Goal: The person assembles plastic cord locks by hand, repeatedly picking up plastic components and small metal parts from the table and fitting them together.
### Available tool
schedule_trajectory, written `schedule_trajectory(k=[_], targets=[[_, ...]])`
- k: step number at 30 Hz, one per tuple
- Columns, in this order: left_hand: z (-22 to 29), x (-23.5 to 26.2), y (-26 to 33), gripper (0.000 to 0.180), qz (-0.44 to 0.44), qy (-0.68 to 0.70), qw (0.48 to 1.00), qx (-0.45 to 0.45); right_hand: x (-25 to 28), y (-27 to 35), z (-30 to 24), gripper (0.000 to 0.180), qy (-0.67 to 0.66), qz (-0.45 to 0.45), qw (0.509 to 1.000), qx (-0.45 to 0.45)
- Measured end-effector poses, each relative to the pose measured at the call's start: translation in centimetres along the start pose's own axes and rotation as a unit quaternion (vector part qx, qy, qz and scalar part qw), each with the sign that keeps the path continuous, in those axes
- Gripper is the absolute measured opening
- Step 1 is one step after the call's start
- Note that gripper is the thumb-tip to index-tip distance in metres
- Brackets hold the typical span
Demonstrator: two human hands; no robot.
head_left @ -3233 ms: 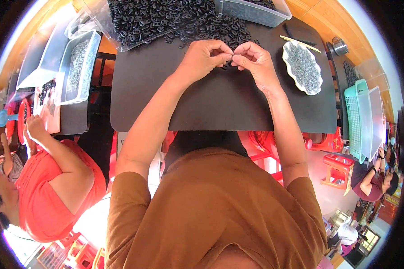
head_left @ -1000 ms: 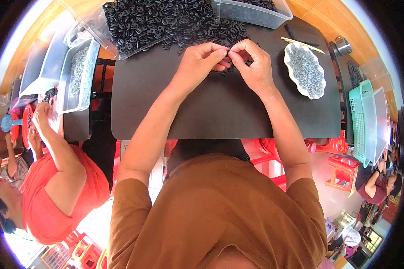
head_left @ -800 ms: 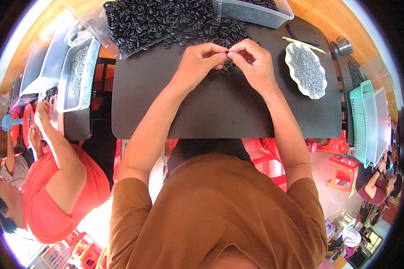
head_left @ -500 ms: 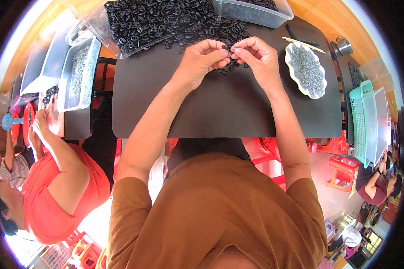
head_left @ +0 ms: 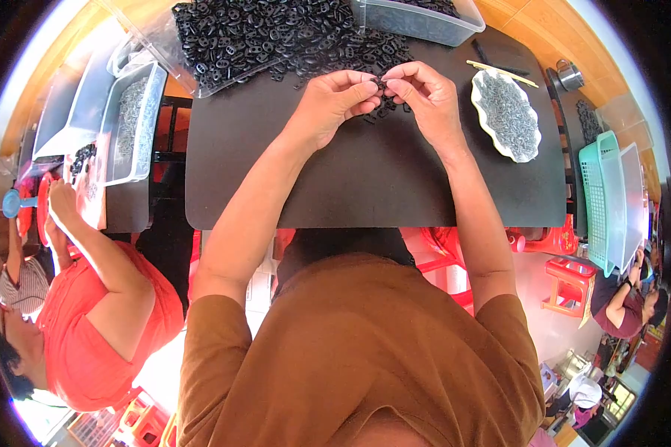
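Two hands meet over the black mat [head_left: 365, 179]: the left hand [head_left: 334, 104] and right hand [head_left: 423, 97] both have fingertips pinched shut on one small black part [head_left: 381, 83] between them, too small to tell which way it points. Just beyond lies one heap of black parts [head_left: 276, 37], too many to count. One white dish [head_left: 505, 115] of grey bits sits to the right.

You pinch a small black plastic ring-shaped part [head_left: 380, 81] between the fingertips [head_left: 366, 87] of your left hand and the fingertips [head_left: 395, 84] of your right. It sits mostly hidden, its tilt unclear. Just beyond your fingertips spreads the heap of loose black plastic ring-shaped parts [head_left: 276, 33], with a few strays [head_left: 384, 110] lying just beneath your fingers.
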State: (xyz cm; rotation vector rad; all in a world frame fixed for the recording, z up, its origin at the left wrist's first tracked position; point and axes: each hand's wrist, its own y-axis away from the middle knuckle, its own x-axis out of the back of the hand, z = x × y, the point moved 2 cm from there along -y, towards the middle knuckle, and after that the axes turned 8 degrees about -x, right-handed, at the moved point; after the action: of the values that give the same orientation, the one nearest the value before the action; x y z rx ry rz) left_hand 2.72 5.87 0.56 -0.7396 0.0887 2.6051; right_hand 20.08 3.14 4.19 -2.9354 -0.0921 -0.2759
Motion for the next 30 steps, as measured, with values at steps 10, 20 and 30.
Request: schedule_trajectory(k=[10,20,30], targets=[[0.4,-0.3,0.1,0.012,0.013,-0.040,0.999,-0.005,-0.2,0.2,-0.3,0.006,0.037,-0.003,0.999,-0.002],[0.3,-0.4,0.2,0.012,0.009,-0.043,0.999,-0.024,-0.5,0.3,-0.4,0.005,0.088,0.018,0.995,0.052],[0.1,-0.7,0.2,0.012,0.019,-0.173,0.980,-0.097,-1.2,0.5,-0.7,0.007,0.172,0.030,0.983,0.056]])
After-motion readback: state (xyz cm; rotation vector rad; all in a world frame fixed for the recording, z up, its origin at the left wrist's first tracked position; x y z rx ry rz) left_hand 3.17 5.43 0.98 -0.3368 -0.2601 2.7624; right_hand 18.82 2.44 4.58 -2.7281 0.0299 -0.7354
